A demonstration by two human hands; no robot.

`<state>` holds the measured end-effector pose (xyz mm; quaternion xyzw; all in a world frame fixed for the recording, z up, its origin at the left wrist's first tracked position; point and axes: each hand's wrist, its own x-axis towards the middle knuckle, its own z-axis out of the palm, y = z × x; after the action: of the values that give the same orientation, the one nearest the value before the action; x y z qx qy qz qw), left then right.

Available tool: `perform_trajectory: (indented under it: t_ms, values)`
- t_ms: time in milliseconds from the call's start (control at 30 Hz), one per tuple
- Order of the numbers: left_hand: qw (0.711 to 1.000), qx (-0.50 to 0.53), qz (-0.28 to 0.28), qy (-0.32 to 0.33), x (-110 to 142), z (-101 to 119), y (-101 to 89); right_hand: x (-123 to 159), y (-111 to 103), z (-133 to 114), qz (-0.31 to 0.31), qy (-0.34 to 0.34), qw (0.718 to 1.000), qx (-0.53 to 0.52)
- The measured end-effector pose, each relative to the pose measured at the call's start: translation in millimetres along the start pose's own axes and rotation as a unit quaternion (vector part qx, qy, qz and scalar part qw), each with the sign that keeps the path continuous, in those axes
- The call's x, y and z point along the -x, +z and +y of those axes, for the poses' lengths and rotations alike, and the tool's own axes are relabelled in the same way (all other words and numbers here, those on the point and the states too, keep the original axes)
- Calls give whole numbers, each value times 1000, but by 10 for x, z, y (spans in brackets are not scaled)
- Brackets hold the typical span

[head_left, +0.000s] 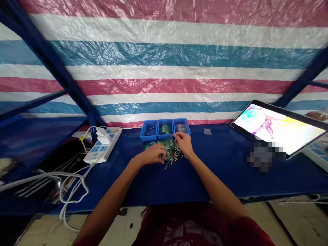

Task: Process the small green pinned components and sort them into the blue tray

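My left hand (154, 153) rests over the left side of a loose pile, its fingers curled and the thumb apart, with no held item showing. The pile has small green and clear pieces (167, 143) and, on its right, thin silvery metal pins or screws (175, 154). My right hand (183, 142) is by the front of the right blue bin (189, 130), fingertips pinched together; anything between them is too small to make out. In the left blue bin (148, 138) lie a few thin metal pieces. Greenish pieces (165, 128) fill part of the middle bin.
A small clear packet (207, 132) lies right of the bins on the blue table (215, 171). Farther right a lit screen (276, 126) leans at an angle. On the left are a white power strip (102, 145) and tangled white cables (74, 181). A striped sheet (179, 71) hangs behind.
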<state>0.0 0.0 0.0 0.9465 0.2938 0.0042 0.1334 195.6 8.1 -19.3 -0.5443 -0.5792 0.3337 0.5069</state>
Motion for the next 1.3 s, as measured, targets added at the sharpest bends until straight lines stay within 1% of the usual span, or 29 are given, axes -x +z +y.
perform_trajectory:
  t_ms: [100, 200, 233, 300, 367, 500, 567, 667, 767, 833, 867, 900, 933, 967, 1000, 1033, 1067, 1200, 1300]
  values:
    - [1000, -6, 0, 1, -3, 14, 9, -16, -44, 23, 35, -22, 997, 69]
    - [1000, -17, -3, -10, -4, 50, -1, -100, -212, 74, 102, -51, 978, 172]
    - [1000, -20, -6, -14, -4, 66, -8, -144, -292, 102, 125, -43, 970, 205]
    - [999, -25, -12, -21, -2, 96, -24, -237, -462, 179, 153, -5, 949, 276]
    - [999, -29, -19, -31, 1, 120, -35, -316, -607, 278, 138, 42, 926, 348]
    - [997, -40, -38, -61, 6, 158, -35, -382, -777, 491, 28, 110, 882, 458]
    - [995, -41, -45, -78, 5, 183, -31, -385, -844, 573, -16, 125, 867, 482]
    - [992, -47, -46, -106, -1, 242, -35, -388, -1008, 643, -43, 133, 855, 500]
    - [987, -63, -47, -137, -17, 326, -53, -381, -1264, 668, -33, 168, 847, 504]
    - [984, -79, -51, -152, -33, 382, -64, -353, -1442, 665, -7, 205, 842, 499]
    - [982, -86, -53, -156, -40, 406, -69, -330, -1517, 655, 16, 229, 838, 496]
    - [982, -92, -55, -157, -47, 425, -72, -303, -1574, 638, 51, 256, 827, 498]
    - [982, -93, -56, -155, -52, 437, -75, -274, -1608, 611, 100, 271, 813, 506]
    - [983, -90, -54, -152, -53, 443, -79, -246, -1617, 573, 151, 262, 801, 516]
    - [984, -81, -50, -150, -51, 441, -85, -222, -1600, 522, 186, 236, 799, 521]
    - [986, -66, -45, -150, -45, 432, -94, -205, -1557, 460, 208, 206, 804, 517]
    - [987, -46, -40, -151, -35, 416, -107, -197, -1491, 388, 215, 173, 816, 508]
    - [984, 61, -27, -163, 33, 310, -185, -249, -1088, 74, 185, 41, 872, 452]
    - [977, 143, -7, -158, 96, 204, -242, -319, -762, -77, 122, -32, 908, 399]
